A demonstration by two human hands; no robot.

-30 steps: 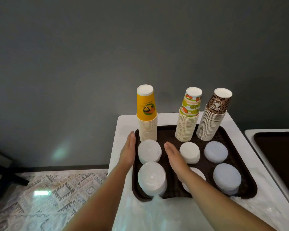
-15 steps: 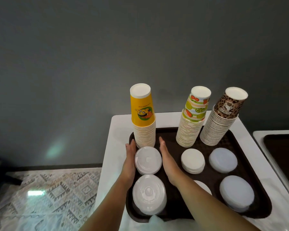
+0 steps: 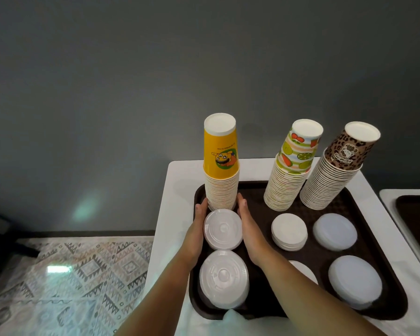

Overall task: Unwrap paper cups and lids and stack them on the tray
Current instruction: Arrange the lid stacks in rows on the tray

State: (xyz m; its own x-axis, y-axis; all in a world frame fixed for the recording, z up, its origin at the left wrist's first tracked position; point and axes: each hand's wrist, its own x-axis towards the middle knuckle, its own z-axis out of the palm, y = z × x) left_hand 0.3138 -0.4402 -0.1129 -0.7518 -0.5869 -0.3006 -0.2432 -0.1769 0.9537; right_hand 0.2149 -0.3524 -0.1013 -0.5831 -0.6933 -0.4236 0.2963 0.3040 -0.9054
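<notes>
Left hand (image 3: 196, 232) and right hand (image 3: 249, 232) flat, fingers straight, flanking lid stack (image 3: 223, 229); fingertips reach base of yellow cup stack (image 3: 221, 187) at tray (image 3: 383, 241) far-left corner. Whether palms press lids: cannot tell. Bare tray strip between cup stacks. Right forearm hides most of near-middle lid pile (image 3: 306, 271).

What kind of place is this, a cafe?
Probably a cafe or drinks-stall prep corner, though I can't be sure: three tall stacks of printed paper cups and piles of lids fill a brown serving tray on a white counter.
</notes>
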